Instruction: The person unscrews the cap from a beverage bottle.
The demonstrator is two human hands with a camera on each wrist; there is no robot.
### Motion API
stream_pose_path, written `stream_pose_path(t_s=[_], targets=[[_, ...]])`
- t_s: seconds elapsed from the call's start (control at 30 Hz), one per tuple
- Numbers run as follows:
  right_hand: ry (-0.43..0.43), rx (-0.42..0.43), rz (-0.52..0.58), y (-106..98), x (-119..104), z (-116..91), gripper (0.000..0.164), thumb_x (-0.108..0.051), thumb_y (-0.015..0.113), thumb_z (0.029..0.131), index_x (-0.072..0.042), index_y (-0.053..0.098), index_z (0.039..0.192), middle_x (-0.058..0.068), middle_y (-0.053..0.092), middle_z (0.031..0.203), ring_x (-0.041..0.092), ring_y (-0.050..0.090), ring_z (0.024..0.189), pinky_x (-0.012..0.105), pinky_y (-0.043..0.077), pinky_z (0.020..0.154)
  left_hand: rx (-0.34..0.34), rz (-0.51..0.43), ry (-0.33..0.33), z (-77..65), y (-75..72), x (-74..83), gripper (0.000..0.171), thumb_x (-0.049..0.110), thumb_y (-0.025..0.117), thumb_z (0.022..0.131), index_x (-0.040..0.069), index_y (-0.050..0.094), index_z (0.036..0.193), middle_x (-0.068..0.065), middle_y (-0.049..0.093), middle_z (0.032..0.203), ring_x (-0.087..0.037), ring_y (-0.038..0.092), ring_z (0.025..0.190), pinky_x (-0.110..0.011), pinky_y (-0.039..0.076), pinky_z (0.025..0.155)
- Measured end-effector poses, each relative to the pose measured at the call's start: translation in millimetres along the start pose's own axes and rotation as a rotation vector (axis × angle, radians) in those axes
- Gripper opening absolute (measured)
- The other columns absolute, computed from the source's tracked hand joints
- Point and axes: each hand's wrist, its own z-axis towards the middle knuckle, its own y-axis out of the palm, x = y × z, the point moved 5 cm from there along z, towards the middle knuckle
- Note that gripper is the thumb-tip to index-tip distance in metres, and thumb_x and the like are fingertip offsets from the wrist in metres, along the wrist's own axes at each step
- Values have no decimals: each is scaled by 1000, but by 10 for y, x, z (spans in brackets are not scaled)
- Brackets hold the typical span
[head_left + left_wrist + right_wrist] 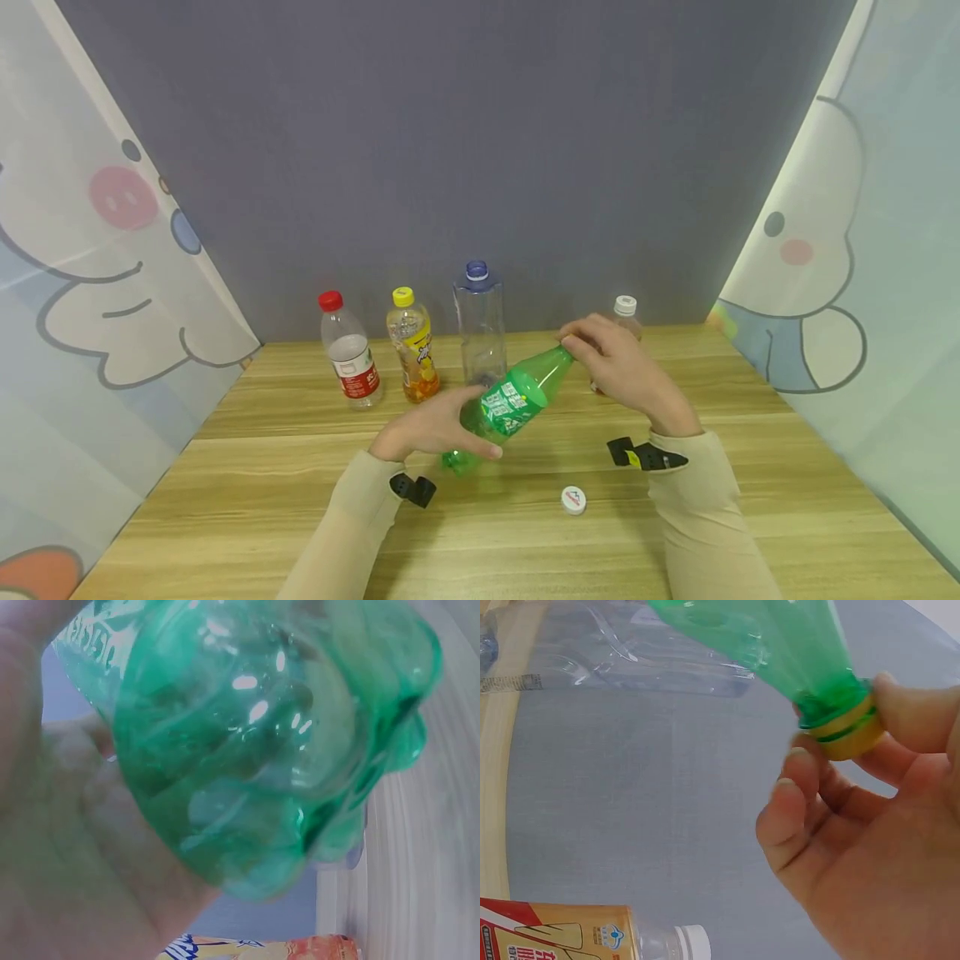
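Observation:
A green plastic bottle (513, 402) is held aslant above the table, its base low on the left and its neck raised to the right. My left hand (442, 425) grips the lower body, thumb on the near side. Up at the neck, my right hand (617, 363) pinches the yellow cap (853, 735) between thumb and fingers; the cap sits on the bottle mouth. The ribbed green base fills much of the left wrist view. On the table in front of the bottle lies a loose white cap (573, 500) with printing on top.
Along the back stand a red-capped bottle (351, 358), a yellow-capped bottle (413, 346) and a tall clear bottle (480, 329) with a blue neck. A white-capped bottle (626, 307) is partly hidden behind my right hand. A grey panel (465, 150) rises behind them.

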Motion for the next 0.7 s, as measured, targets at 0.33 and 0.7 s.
stream_pose_path(t_s=[0.33, 0.7], targets=[[28, -50, 14, -2, -8, -17, 24, -4, 56, 103, 1, 66, 124, 12, 60, 108, 18, 55, 60, 29, 49, 50, 54, 79, -51, 1, -26, -40, 96, 43, 89, 75, 7, 44, 152, -9, 61, 134, -28, 57, 121, -50, 48, 101], [27, -16, 6, 6, 0, -9, 26, 4, 59, 96, 1, 70, 121, 14, 63, 123, 35, 70, 99, 31, 54, 58, 85, 127, -78, 10, -55, -52, 99, 42, 90, 74, 5, 42, 152, -12, 59, 137, -31, 57, 123, -52, 46, 103]])
